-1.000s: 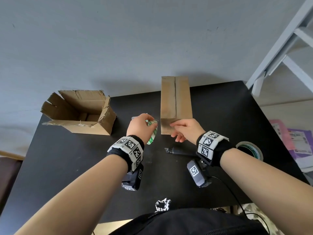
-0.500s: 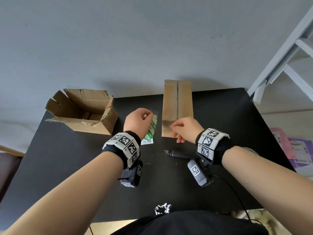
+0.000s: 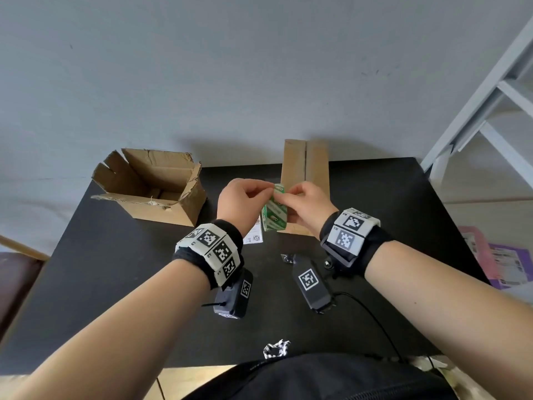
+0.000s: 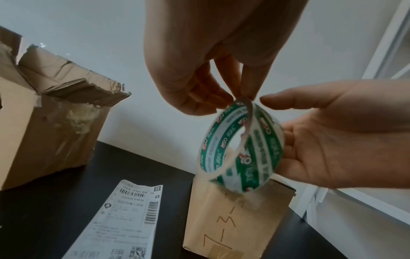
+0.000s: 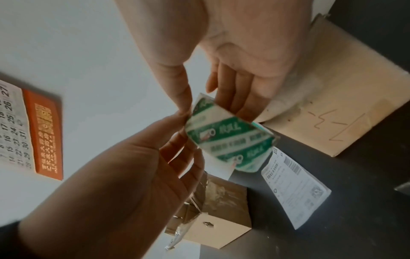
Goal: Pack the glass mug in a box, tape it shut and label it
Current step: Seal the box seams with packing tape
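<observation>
Both grips hold the tape (image 4: 241,149) above the box (image 3: 305,168): left hand (image 3: 242,203) pinches its rim, right hand (image 3: 305,206) cradles it. Taping step, I judge; next I must find and peel the free end.

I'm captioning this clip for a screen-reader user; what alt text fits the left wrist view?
Both hands hold a green-and-white tape roll in the air, the left hand pinching its top rim and the right hand cupping its side. Below, on a black table, stand a closed cardboard box, a shipping label and a torn open box.
</observation>
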The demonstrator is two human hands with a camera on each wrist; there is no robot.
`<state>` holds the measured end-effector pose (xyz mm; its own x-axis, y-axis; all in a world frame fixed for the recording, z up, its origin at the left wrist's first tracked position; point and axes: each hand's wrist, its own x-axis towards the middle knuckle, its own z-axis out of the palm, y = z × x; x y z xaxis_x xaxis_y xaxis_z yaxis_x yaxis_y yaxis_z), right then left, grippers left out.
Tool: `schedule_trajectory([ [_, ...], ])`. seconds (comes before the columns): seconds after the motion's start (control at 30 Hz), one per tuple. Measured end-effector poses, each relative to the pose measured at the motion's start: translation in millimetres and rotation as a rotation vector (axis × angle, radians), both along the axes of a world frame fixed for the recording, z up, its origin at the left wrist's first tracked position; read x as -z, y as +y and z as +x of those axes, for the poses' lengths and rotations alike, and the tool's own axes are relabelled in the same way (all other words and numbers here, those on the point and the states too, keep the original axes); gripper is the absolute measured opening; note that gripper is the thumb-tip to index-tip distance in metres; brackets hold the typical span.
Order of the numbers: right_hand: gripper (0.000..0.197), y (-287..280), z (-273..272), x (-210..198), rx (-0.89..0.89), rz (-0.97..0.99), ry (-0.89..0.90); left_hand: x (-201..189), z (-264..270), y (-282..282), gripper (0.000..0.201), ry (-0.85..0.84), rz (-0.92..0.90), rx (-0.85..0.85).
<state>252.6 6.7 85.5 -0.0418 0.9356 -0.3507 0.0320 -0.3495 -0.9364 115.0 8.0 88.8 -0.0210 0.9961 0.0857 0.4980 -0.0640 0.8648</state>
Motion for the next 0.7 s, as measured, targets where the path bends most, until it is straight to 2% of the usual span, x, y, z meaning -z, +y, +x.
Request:
schedule_trajectory([
  [0.07, 0.021, -0.9, 2.5, -3.0, 0.022, 0.059, -0.016, -0.5, 1.9, -1.6, 0.013, -0.001, 0.011, 0.016],
  [0.2, 0.005, -6.2, 8.3, -11.0, 0.068, 0.104, 0.002, -3.7, 7.9, -6.4, 0.014, -0.051, 0.033, 0.028],
  [0.37, 0.009, -6.7, 11.2, -16.5, 0.085, 0.151, -0.025, -9.6, 10.8, -11.0, 0.016, -0.013, 0.122, 0.019],
  [0.5, 0.007, -3.0, 8.1, -27.5, 0.071, 0.262, -0.155, -18.9, 12.3, -11.1, 0.02, -0.011, 0.152, -0.028],
  [0.6, 0.006, -0.1, 8.3, -34.2, 0.056, 0.371, -0.35, -24.7, 15.4, -11.5, 0.024, -0.019, 0.139, -0.042],
  [0.67, 0.006, 0.8, 10.0, -38.1, 0.033, 0.409, -0.42, -27.9, 18.7, -12.2, 0.033, -0.05, 0.099, -0.037],
  [0.7, 0.006, 1.2, 11.7, -39.2, 0.025, 0.416, -0.443, -29.5, 19.7, -11.7, 0.045, -0.081, 0.055, -0.044],
])
